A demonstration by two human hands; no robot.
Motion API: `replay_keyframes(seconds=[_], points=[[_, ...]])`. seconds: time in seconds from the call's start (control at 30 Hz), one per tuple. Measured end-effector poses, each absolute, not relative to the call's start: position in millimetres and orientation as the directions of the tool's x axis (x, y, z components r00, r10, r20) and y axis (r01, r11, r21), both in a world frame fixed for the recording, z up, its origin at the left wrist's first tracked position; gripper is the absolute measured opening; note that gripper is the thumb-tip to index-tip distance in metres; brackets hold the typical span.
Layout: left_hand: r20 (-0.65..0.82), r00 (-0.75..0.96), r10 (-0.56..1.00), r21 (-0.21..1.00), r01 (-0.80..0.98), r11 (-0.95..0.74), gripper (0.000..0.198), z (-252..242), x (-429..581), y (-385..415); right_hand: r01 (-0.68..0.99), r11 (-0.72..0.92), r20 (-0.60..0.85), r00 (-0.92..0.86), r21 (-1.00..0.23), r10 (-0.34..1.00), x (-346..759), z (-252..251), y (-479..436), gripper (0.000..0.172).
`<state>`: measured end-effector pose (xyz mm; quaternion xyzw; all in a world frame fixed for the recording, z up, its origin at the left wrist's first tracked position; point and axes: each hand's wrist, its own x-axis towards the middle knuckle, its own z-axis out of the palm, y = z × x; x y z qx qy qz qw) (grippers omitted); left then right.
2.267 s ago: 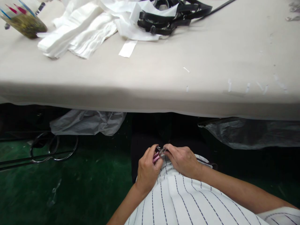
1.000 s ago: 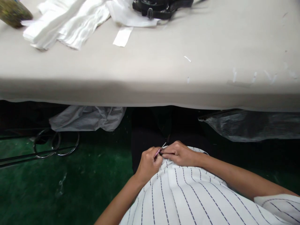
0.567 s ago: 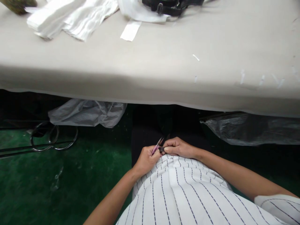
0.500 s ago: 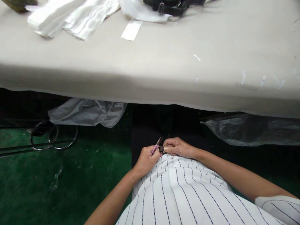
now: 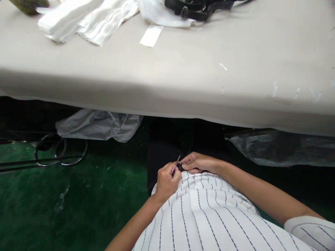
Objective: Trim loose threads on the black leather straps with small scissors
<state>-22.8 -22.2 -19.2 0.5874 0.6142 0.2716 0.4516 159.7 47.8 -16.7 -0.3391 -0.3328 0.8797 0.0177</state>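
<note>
My left hand (image 5: 165, 182) is closed around small pink-handled thread snips (image 5: 175, 166), blades pointing up and away. My right hand (image 5: 198, 163) is pinched on a small dark piece (image 5: 180, 167) right at the snips' blades. Both hands sit close together in my lap, just above the hem of my white striped shirt (image 5: 209, 216), below the front edge of the table (image 5: 167, 83). What the dark piece belongs to is hidden by my fingers.
On the beige table lie folded white fabric pieces (image 5: 78, 17), a white strip (image 5: 151, 35) and black straps with buckles (image 5: 196, 6). Under the table hang a grey plastic bag (image 5: 99, 125) and a dark bag (image 5: 282, 150). Metal rings (image 5: 60, 153) rest on the green floor.
My hands stayed together in my lap. The snips' blades, apart half a second ago, now look closed. The view has shifted slightly.
</note>
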Motion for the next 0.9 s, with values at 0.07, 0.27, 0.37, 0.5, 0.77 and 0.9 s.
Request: replay_keyframes(seconds=[0.07, 0.27, 0.37, 0.5, 0.77, 0.9], points=[[-0.206, 0.076, 0.976, 0.866, 0.478, 0.146, 0.020, -20.1, -21.5, -21.8, 0.194, -0.799, -0.603, -0.759, -0.569, 0.245, 159.5, -18.8, 48.9, 0.037], [-0.239, 0.005, 0.971, 0.891, 0.398, 0.218, 0.021, -19.2, -19.2, -19.0, 0.180, -0.769, -0.634, -0.692, -0.614, 0.344, 155.3, -19.1, 47.4, 0.034], [-0.313, -0.013, 0.950, 0.902, 0.310, 0.301, 0.023, -18.2, -17.4, -17.3, 0.184, -0.742, -0.647, -0.647, -0.645, 0.403, 151.9, -17.3, 46.4, 0.035], [-0.410, -0.016, 0.912, 0.896, 0.180, 0.406, 0.023, -20.0, -17.4, -12.9, 0.198, -0.692, -0.652, -0.581, -0.694, 0.487, 147.7, -17.6, 43.7, 0.037], [-0.443, 0.035, 0.896, 0.867, 0.272, 0.418, 0.034, -15.4, -39.9, -20.3, 0.111, -0.677, -0.632, -0.494, -0.728, 0.598, 149.5, -18.1, 34.0, 0.042], [-0.386, 0.135, 0.912, 0.873, 0.374, 0.314, 0.037, -5.2, -45.0, -31.2, 0.073, -0.645, -0.587, -0.503, -0.761, 0.635, 151.8, -15.3, 32.3, 0.042]])
